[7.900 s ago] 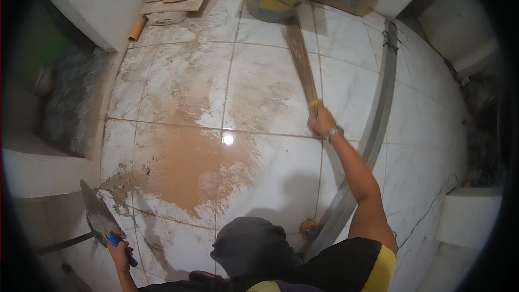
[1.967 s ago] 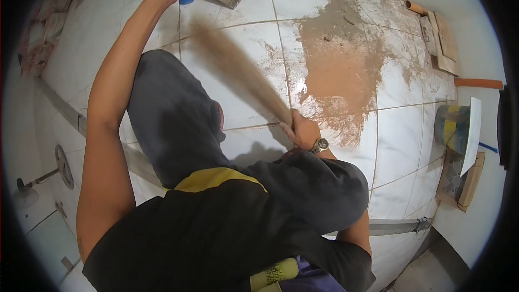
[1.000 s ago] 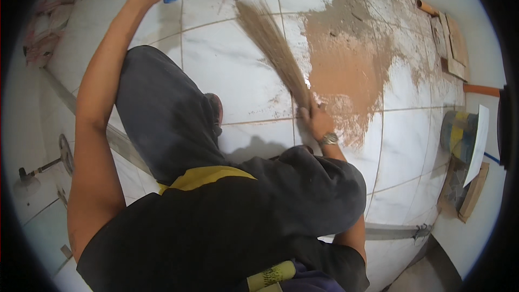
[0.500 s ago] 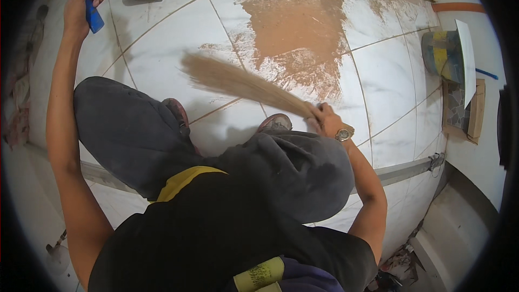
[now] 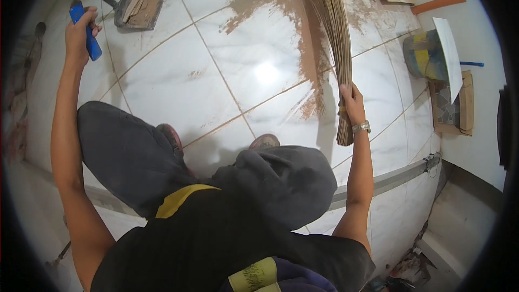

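Observation:
My right hand [image 5: 352, 104] grips the bound end of a stick broom [image 5: 336, 32], a bundle of thin brown stalks. Its bristles point away from me, over the brown dirt [image 5: 309, 43] at the far part of the white tile floor [image 5: 216, 70]. My left hand [image 5: 81, 30] is wrapped round a blue bar-shaped tool [image 5: 93, 43] held out at the far left; its exact kind is unclear. Beyond that hand lies a dark dustpan [image 5: 157, 13] with a black handle, holding flat pieces of brown scrap [image 5: 135, 6].
A bucket with yellow tape [image 5: 424, 57] stands at the right by the wall, a white panel [image 5: 448, 59] against it. Near it are cardboard with a mosaic tile piece [image 5: 447, 104] and an orange strip [image 5: 439, 4]. A long metal bar [image 5: 386, 181] crosses the floor behind my feet.
The broom has swung from pointing left to pointing away, farther right. Much of the reddish-brown dirt is gone from the middle tiles, leaving a narrower strip. My left hand keeps the blue tool.

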A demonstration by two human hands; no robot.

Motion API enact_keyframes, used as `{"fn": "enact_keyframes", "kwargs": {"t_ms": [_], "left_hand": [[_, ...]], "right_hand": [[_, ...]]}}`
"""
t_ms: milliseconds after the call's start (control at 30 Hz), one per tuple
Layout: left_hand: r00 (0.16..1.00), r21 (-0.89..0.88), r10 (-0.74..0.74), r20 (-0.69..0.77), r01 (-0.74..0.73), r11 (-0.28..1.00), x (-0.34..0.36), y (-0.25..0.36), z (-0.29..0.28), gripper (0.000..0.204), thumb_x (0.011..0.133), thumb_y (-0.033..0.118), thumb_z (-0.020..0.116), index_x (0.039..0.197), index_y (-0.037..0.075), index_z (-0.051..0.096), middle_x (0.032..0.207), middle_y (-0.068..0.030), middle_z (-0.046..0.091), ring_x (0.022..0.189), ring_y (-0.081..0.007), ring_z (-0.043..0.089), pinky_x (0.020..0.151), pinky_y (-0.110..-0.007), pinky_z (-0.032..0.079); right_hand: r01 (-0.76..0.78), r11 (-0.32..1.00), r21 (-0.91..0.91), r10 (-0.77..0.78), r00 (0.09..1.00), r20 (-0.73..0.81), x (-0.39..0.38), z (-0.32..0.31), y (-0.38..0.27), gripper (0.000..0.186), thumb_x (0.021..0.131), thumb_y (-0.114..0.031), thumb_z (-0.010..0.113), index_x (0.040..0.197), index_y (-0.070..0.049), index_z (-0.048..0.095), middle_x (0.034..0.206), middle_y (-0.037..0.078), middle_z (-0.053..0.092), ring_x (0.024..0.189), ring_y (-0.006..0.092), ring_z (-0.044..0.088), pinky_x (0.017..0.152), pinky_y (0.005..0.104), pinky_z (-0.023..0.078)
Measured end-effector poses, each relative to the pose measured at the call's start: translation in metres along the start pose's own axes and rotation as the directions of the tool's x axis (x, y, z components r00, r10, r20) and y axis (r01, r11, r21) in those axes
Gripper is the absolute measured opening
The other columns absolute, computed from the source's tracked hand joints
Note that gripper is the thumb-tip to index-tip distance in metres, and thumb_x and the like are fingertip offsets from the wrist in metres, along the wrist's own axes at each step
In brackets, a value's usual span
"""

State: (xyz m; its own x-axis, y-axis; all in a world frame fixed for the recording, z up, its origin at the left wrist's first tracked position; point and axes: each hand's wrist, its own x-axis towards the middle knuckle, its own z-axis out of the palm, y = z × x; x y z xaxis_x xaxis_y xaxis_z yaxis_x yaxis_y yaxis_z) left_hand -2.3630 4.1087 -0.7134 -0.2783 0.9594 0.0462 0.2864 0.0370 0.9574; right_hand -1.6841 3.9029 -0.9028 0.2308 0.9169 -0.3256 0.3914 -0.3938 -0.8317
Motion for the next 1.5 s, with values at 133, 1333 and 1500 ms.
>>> {"fn": "enact_keyframes", "kwargs": {"t_ms": [133,1333,1500], "left_hand": [[0.999,-0.008,-0.036,0.005,0.036,0.999,0.0,-0.004,0.013,0.031,0.085,0.019,0.067,0.108,-0.001,0.063,0.069,0.0003,0.049,0.054,-0.0098,0.046,0.068,-0.028,0.049],[0.997,-0.098,-0.009,0.073,0.016,0.995,0.0,0.007,0.028,0.024,0.083,0.016,0.063,0.102,0.002,0.06,0.067,0.0,0.052,0.05,-0.0094,0.048,0.062,-0.028,0.05],[0.995,-0.065,-0.03,0.092,0.036,0.997,-0.018,0.007,0.018,0.026,0.082,0.016,0.064,0.102,0.002,0.06,0.067,-0.0003,0.052,0.049,-0.0099,0.047,0.061,-0.029,0.05]], "right_hand": [[0.099,0.962,-0.253,-0.14,0.979,-0.149,-0.029,0.015,-0.038,0.058,0.096,-0.031,0.062,0.14,0.004,0.047,0.118,0.025,0.065,0.106,0.0306,0.065,0.094,0.0386,0.049],[0.417,0.643,-0.642,-0.273,0.908,0.317,0.113,0.203,-0.133,0.057,0.096,-0.044,0.053,0.146,-0.018,0.043,0.114,0.029,0.06,0.1,0.0436,0.065,0.088,0.0502,0.052],[0.251,0.616,-0.746,-0.231,0.964,0.133,0.184,0.137,-0.107,0.051,0.093,-0.043,0.058,0.135,-0.014,0.055,0.115,0.024,0.066,0.106,0.0413,0.064,0.091,0.0483,0.052]]}}
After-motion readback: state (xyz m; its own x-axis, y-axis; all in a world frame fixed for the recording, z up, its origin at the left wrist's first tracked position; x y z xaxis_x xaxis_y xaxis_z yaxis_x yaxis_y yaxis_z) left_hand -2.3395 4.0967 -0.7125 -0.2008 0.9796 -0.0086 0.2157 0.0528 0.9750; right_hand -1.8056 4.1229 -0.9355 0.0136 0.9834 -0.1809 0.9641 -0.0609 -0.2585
